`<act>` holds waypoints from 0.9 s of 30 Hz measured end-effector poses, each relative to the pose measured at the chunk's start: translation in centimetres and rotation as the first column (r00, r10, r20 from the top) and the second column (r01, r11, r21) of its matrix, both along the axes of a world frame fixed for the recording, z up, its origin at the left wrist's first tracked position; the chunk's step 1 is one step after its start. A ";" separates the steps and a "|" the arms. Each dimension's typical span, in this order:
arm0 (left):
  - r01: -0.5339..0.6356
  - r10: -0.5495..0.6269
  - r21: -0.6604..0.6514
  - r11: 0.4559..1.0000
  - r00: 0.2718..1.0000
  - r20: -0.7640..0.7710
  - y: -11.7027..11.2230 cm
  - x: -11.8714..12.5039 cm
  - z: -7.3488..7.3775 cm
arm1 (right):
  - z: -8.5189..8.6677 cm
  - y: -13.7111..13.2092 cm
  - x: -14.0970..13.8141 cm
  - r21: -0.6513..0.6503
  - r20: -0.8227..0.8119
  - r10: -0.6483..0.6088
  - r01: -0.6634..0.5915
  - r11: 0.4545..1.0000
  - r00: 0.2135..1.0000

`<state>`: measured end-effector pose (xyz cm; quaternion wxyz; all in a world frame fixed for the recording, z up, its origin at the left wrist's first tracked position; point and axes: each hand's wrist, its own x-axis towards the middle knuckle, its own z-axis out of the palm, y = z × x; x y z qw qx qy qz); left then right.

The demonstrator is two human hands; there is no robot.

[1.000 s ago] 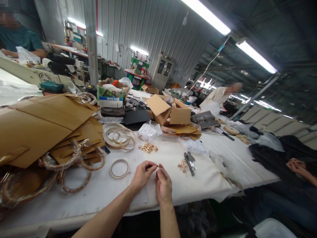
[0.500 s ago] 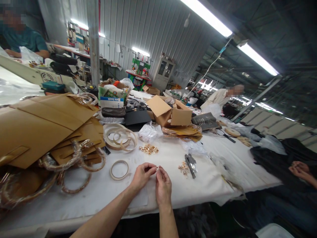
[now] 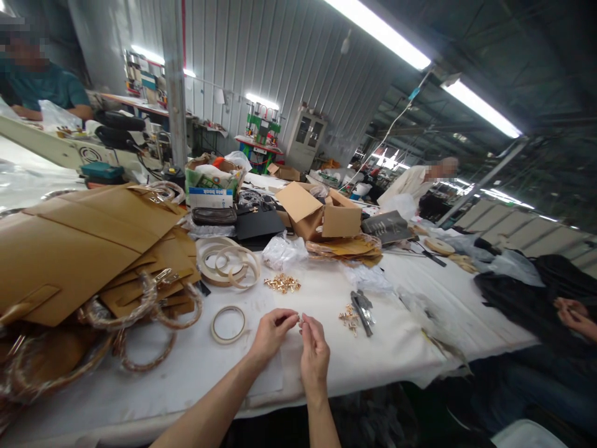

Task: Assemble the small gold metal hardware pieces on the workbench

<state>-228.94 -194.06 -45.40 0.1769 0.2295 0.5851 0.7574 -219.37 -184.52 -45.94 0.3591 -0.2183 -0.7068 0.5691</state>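
Above the white table, my left hand (image 3: 273,331) pinches thumb against forefinger. Close beside it, my right hand (image 3: 314,350) is closed in the same way. Between the fingertips shows a small metal fitting (image 3: 300,320), too small to make out its exact shape. Beyond the hands lies a pile of gold-coloured metal fittings (image 3: 282,283). A smaller group of similar fittings (image 3: 349,317) is to the right, against a dark grey strip-like piece in clear plastic (image 3: 362,311). A roll of tape (image 3: 227,325) lies flat to the left of my left hand.
Brown leather-like panels (image 3: 88,242) and plastic-wrapped ring handles (image 3: 144,354) are heaped at left. Coiled pale strips (image 3: 228,264), crumpled plastic (image 3: 284,250) and an open cardboard box (image 3: 321,214) stand behind. Another person's hands (image 3: 576,317) show at far right.
My hands have drawn slightly apart at the fingertips, the right one shifting a little right. The view has shifted slightly. The piles on the table look unchanged.
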 end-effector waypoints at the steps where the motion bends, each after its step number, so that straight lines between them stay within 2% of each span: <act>1: 0.000 0.000 0.002 1.000 1.000 -0.009 0.0 0.0 0.0 | 0.2 0.0 -0.1 0.044 0.001 0.012 -0.012 0.999 1.000; 5: 0.008 -0.008 0.009 1.000 1.000 -0.021 -0.1 -0.2 -0.3 | 0.4 0.0 -0.3 0.111 -0.008 0.028 -0.027 0.993 1.000; 11: 0.007 -0.007 -0.013 1.000 0.999 -0.048 -0.1 0.1 -0.4 | -0.2 -0.5 -0.2 0.196 -0.040 -0.013 0.020 0.980 0.999; 15: 0.000 -0.004 -0.049 0.999 0.997 -0.080 -0.3 0.4 -0.3 | -0.7 -0.5 -0.2 0.183 -0.022 -0.058 0.061 0.981 0.998; 21: 0.023 -0.031 -0.051 0.998 0.983 -0.179 -0.6 0.6 0.0 | -1.2 0.2 0.0 0.037 0.064 -0.091 0.089 0.995 0.994; 24: -0.016 0.001 -0.052 0.999 0.963 -0.268 -0.7 0.9 0.6 | -0.8 0.4 0.2 -0.075 0.104 -0.047 0.055 0.996 0.993; 27: -0.074 0.045 -0.060 0.995 0.918 -0.395 -0.8 1.4 1.3 | -0.2 0.5 0.4 -0.204 0.056 0.016 -0.005 0.979 0.998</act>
